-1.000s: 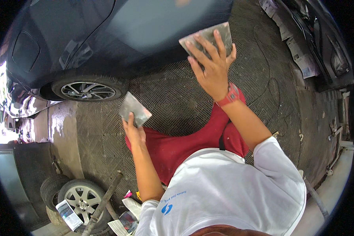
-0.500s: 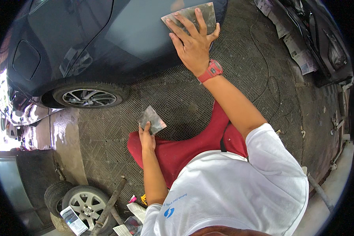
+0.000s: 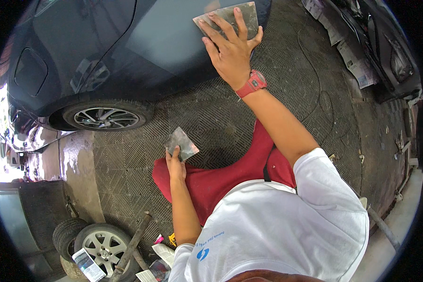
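Note:
My right hand reaches far forward, its fingers spread over a thin rectangular spreader plate, grey and smeared. The plate lies against the lower part of the dark car's body, close to a dull lighter-grey patch. Nearer to me, my left hand grips a second thin, squarish grey plate by its near edge, thumb on top. It hangs above the floor by my red-clothed knee and shows smudges. The undersides of both plates are hidden.
The car's wheel stands left of centre. Loose tyres, one on a silver alloy rim, lie at the lower left beside a pole. A thin cable crosses the patterned mat. Dark car parts with newspaper are at the right.
Almost nothing differs. My right hand and its plate have shifted very slightly upward; my left hand and its plate look the same.

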Motion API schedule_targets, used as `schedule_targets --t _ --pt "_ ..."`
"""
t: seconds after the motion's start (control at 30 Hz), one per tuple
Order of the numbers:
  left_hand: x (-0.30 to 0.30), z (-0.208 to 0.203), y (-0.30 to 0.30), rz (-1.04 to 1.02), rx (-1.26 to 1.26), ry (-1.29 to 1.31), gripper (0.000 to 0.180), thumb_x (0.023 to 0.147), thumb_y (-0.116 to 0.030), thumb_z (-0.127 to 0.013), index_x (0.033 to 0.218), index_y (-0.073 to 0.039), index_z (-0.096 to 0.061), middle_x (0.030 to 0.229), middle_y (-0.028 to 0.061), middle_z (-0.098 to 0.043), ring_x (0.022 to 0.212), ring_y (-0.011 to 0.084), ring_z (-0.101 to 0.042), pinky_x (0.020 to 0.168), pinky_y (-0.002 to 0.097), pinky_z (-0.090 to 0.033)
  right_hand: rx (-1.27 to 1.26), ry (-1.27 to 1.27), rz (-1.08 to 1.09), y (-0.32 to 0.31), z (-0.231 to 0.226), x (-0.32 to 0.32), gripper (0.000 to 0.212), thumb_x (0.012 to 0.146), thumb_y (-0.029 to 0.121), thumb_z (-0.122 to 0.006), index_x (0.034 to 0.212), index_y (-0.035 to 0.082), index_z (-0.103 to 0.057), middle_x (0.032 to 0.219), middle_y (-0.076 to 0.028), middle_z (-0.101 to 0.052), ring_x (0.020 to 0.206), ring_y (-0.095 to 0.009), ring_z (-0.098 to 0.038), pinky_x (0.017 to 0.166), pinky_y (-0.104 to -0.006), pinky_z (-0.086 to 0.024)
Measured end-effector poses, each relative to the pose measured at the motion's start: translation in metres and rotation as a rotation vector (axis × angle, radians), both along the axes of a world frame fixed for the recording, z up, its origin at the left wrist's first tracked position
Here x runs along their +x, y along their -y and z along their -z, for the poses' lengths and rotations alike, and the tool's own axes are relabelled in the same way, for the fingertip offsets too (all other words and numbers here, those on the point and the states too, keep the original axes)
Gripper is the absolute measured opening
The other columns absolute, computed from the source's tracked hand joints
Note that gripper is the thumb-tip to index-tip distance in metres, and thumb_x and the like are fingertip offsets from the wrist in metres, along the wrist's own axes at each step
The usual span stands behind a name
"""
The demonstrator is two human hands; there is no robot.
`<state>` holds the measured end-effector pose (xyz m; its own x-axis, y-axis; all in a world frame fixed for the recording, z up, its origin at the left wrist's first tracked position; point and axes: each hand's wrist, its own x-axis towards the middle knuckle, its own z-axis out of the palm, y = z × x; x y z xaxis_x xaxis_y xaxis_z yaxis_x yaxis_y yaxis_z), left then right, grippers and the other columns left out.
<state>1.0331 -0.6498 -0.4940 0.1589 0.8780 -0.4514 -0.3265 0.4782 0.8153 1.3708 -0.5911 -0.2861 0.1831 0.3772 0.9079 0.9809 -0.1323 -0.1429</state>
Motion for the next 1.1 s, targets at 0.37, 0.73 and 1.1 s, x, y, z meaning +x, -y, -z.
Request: schedule_targets --t 0.37,0.73,1.1 --pt "0.002 -0.003 0.000 -0.005 0.007 0.008 0.061 0.101 -0.014 -0.066 0.155 -0.004 -0.039 0.148 0.0104 -0.053 0.135 0.0266 -0.053 0.111 0.0412 -0.046 -0.007 -0.017 -0.002 0.007 0.003 -0.007 0.036 0.096 0.034 -0.069 0.132 0.038 -0.071 0.147 0.014 -0.057 0.154 -0.024 -0.029 0.115 -0.0718 -0.001" --pt "0.000 0.000 -0.002 -0.001 0.005 -0.029 0.064 0.101 -0.016 -0.067 0.156 -0.004 -0.038 0.151 0.0115 -0.051 0.138 0.0279 -0.051 0.114 0.0433 -0.042 -0.062 0.018 0.034 -0.001 0.012 -0.011 0.040 0.095 0.034 -0.071 0.135 0.040 -0.069 0.148 0.015 -0.056 0.154 -0.024 -0.028 0.116 -0.0707 0.000" --pt "-0.001 0.003 -0.002 0.000 -0.002 0.004 0.068 0.100 -0.015 -0.068 0.158 -0.004 -0.035 0.152 0.0122 -0.049 0.139 0.0285 -0.049 0.115 0.0435 -0.041 -0.069 0.053 0.019 -0.011 0.012 -0.019 0.040 0.096 0.034 -0.070 0.135 0.040 -0.069 0.149 0.015 -0.055 0.155 -0.024 -0.027 0.117 -0.0699 0.002"
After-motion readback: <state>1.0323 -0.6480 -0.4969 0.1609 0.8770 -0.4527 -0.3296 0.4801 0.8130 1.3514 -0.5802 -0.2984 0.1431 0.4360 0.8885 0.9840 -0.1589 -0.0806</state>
